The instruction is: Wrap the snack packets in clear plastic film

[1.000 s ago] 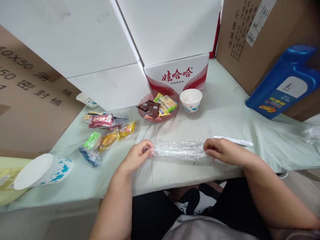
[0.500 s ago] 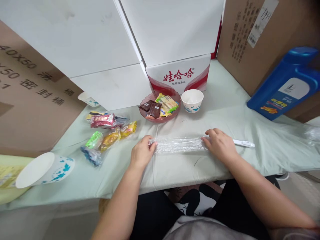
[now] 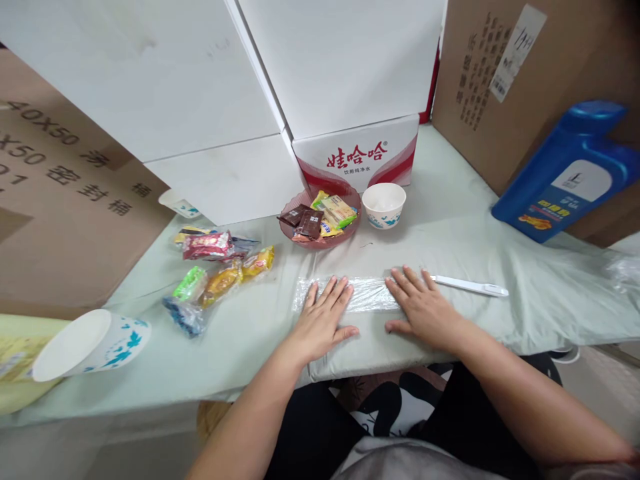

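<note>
A strip of clear plastic film (image 3: 373,295) lies flattened on the table in front of me. My left hand (image 3: 323,320) presses on its left part, palm down with fingers spread. On the right part rests my right hand (image 3: 423,307), also flat with its fingers apart. A white plastic stick-like tool (image 3: 470,285) lies just beyond the right fingers, its left end beside them. Behind the film stand a pink glass bowl (image 3: 320,244) of wrapped snacks (image 3: 337,212) and a white paper cup (image 3: 384,203) with a blue leaf print.
Several wrapped snacks (image 3: 220,280) lie at the left, near a tilted paper cup (image 3: 120,343). A blue bottle (image 3: 560,180) leans at the right. White boxes (image 3: 355,157) and brown cartons (image 3: 65,200) close off the back and sides. The cloth-covered table (image 3: 250,353) ends close to my lap.
Both hands have gone from pinching the film's ends to lying flat on it, closer together. The film is now pressed smoother against the table.
</note>
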`<state>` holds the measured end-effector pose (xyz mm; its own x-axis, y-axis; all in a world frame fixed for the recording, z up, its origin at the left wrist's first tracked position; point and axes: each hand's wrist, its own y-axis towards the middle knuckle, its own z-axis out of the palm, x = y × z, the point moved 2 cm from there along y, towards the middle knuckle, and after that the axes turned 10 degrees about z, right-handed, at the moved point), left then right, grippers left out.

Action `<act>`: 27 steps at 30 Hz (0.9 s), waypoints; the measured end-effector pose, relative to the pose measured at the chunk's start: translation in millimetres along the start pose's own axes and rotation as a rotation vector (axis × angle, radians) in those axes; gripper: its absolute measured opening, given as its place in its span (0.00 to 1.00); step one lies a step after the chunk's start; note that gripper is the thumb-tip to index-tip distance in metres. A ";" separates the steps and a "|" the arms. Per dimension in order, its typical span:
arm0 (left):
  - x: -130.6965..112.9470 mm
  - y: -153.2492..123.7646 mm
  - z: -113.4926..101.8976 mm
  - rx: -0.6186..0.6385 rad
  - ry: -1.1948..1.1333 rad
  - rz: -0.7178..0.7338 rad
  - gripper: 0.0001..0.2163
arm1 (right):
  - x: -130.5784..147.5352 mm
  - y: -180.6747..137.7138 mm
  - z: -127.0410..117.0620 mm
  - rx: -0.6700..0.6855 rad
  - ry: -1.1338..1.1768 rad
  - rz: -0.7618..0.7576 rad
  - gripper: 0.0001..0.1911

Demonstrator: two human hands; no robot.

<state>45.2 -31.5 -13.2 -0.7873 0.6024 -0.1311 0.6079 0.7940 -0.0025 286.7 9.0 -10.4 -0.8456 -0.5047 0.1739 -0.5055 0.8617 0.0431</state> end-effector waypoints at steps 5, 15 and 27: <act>-5.2 -0.6 -15.9 -0.150 -0.011 -0.011 0.28 | -23.1 0.3 -28.4 -0.011 0.036 0.040 0.22; -87.0 19.8 -17.7 -0.327 -0.119 0.003 0.19 | 6.6 -21.3 -61.7 0.285 0.655 -0.171 0.15; -35.4 15.2 -12.4 -0.606 -0.754 -0.411 0.11 | 17.3 1.0 -8.7 0.374 0.924 -0.017 0.46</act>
<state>81.0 -39.7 3.7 -0.5265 0.2360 -0.8168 -0.0085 0.9592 0.2826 273.1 1.6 1.2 -0.4526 -0.1412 0.8805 -0.6723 0.7027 -0.2329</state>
